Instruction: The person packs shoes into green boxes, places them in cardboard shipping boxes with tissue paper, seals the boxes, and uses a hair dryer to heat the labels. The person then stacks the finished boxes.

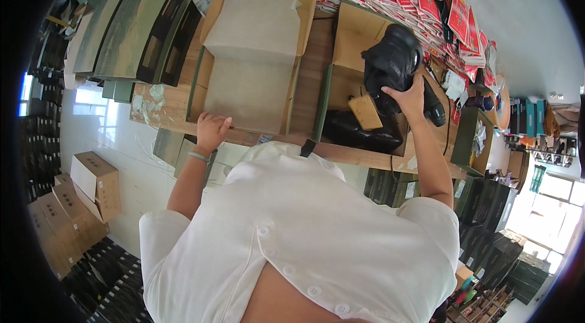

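Right hand [409,94] fingers curl around a black boot [393,58], gripping its lower shaft, held above the open shoebox [350,37]. Boot looks bulky, fairly heavy, stiff sole with a softer upper; the shaft or heel seems the best hold. A second black boot [359,131] lies in the box just below the fingers, tan tag [365,112] beside it. Left hand [211,130] rests, fingers bent, on the near edge of a paper-lined box [253,55]. Red leaflets [426,12] crowd beyond.
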Available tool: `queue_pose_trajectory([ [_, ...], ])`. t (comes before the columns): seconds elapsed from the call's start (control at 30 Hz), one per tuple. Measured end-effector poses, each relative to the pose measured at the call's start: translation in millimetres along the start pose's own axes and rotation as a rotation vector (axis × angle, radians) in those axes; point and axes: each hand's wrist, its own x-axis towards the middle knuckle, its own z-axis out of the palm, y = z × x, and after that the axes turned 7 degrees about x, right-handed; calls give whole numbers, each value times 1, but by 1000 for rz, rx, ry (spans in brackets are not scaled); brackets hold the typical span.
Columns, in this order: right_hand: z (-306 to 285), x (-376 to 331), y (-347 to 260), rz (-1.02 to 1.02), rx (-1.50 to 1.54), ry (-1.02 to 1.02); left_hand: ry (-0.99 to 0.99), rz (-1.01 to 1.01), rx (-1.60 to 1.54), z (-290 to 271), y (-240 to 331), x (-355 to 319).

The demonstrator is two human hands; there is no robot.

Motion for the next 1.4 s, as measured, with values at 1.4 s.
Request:
queue_pose_trajectory([
  [1.4,266,2,-282,-554,-268,-610,-115,-1057,-2384,71,49,86],
])
